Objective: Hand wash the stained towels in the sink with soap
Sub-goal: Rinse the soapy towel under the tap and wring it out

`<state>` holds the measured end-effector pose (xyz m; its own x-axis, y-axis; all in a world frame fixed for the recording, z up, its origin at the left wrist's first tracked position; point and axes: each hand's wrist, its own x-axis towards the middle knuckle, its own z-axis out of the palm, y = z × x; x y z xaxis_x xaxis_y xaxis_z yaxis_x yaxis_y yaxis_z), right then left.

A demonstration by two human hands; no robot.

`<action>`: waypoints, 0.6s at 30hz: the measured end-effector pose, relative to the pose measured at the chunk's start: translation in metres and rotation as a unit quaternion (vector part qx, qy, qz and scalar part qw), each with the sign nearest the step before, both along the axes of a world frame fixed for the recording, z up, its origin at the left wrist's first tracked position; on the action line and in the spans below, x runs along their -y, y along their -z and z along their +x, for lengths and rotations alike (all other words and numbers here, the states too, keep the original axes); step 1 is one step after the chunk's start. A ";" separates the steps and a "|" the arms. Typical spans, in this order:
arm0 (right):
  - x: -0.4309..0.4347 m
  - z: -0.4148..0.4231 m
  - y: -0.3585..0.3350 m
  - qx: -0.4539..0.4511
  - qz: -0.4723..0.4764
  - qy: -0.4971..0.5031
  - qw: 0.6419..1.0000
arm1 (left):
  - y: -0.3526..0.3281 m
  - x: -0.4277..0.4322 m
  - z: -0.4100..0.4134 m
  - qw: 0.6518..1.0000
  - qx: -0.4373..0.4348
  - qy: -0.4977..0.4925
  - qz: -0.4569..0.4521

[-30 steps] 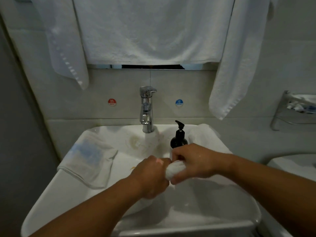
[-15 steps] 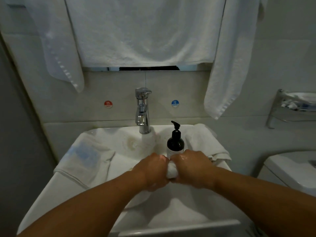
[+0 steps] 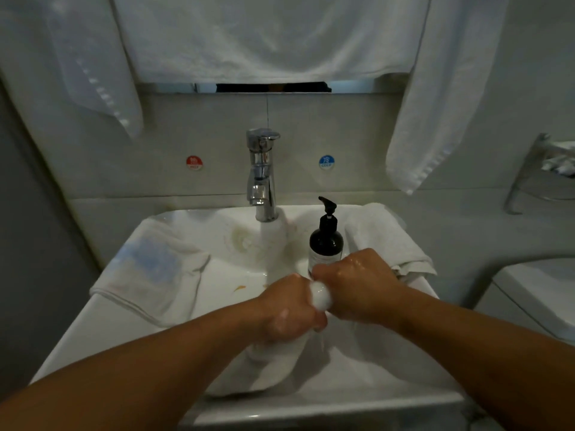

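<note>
Low in the frame's centre, the left hand (image 3: 289, 306) and right hand (image 3: 357, 284) both clamp a wrung white towel (image 3: 320, 295) over the sink (image 3: 93, 331), and the fists hide most of it. The right hand covers the soap bottle's (image 3: 325, 244) base. A blue-stained towel (image 3: 152, 269) drapes the left rim.

Head view, close above sink (image 3: 93, 331), facing down (towards wall)

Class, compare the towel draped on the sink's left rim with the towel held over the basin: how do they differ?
The draped towel lies spread and untouched; the held towel is bunched, gripped by the left hand and right hand. The draped towel shows a blue patch; the held towel's visible part looks plain white. Both are pale cloths at the sink.
</note>
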<state>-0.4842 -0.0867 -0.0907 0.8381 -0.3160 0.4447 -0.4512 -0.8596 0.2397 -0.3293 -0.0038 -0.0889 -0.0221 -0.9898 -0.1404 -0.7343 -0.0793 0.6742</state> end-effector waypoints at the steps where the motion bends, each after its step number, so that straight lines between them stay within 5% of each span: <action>1: 0.000 0.000 -0.001 0.008 -0.004 -0.007 1.000 | -0.001 -0.001 -0.001 1.000 -0.014 -0.008 0.007; 9: 0.000 0.003 -0.003 0.057 0.005 0.042 0.997 | -0.011 0.006 0.013 0.997 0.045 0.039 -0.049; 14: -0.008 -0.002 -0.018 0.011 0.202 0.091 0.975 | -0.003 0.001 0.029 0.990 0.088 0.033 -0.104; 18: -0.007 -0.004 -0.049 -0.085 0.398 0.064 0.911 | -0.006 0.000 0.034 0.978 0.156 0.035 -0.133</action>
<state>-0.4883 -0.0795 -0.0416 0.8066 -0.5823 -0.1017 -0.5753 -0.7338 -0.3613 -0.2956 -0.0039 -0.0832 -0.0880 -0.9898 0.1119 -0.9048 0.1264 0.4067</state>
